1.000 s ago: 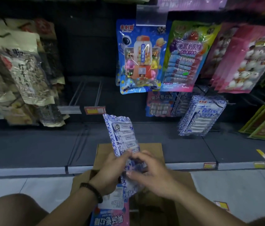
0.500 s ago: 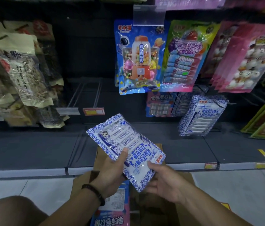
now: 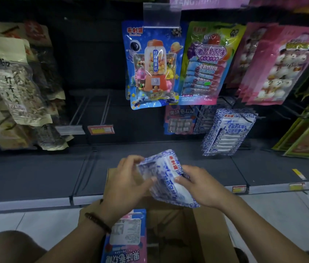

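Turned candy packet point(image 3: 168, 179) now overlaps box point(image 3: 208, 236) below hung packets point(image 3: 227, 133).

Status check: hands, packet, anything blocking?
Left hand and right hand both grip blue-white candy packet. Held over open carton. Matching packets hang ahead, path looks open.

The candy packet point(image 3: 166, 179) is blue-and-white porcelain-patterned.

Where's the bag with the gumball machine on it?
The gumball bag hangs top centre in the head view, just left of the green candy bag.
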Available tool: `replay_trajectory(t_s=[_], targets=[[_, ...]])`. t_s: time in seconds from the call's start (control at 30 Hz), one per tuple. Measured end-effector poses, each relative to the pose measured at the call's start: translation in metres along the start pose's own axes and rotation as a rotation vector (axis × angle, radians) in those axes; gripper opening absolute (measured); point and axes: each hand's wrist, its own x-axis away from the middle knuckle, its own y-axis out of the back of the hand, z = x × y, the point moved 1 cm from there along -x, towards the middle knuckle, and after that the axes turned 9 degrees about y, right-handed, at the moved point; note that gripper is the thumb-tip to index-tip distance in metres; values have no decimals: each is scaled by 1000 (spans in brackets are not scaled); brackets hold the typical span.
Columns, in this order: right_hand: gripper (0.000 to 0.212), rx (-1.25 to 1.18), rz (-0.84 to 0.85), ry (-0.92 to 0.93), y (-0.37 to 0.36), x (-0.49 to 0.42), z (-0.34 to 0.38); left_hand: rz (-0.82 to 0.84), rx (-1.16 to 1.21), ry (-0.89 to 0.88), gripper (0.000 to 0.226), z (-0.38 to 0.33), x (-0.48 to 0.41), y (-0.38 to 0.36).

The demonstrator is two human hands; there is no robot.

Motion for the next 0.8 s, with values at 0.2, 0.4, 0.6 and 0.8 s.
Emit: replay_trajectory(t_s=[0.2, 0.4, 0.6, 0.8], targets=[[23, 153, 34, 97, 5, -3, 20, 228, 88, 21, 38, 7, -1, -7], [21, -81, -60, -54, 24, -8, -2, 228, 291, 127, 20, 6, -1, -5], [22, -543, -71, -229, 35, -5, -26, 163, 476, 212, 17, -7, -3, 1], [29, -640, -339, -257, 28, 6, -24, 185, 451, 255, 47, -25, -12, -7]])
